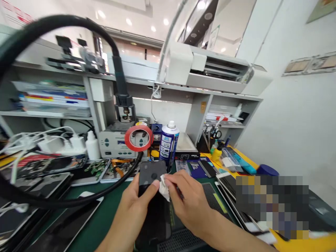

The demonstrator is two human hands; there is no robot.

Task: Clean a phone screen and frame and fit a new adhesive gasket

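My left hand (133,203) is closed around a dark smartphone (149,169), the thumb lying along its edge. In my right hand (189,197) a crumpled white tissue (164,189) is pinched between thumb and fingers. The tissue is against or very near the phone's right side; I cannot tell whether it touches. Below the phone, between my hands, is another dark, phone-like slab (154,224), partly hidden by my left hand. A green work mat (107,217) lies underneath.
A thick black cable (78,201) loops across the left. Behind stand a blue spray can (169,141), a soldering-type station (115,143) and a red tape roll (127,138). Parts trays (106,175) and a white-edged tablet (78,220) lie left; stacked devices (228,189) lie right.
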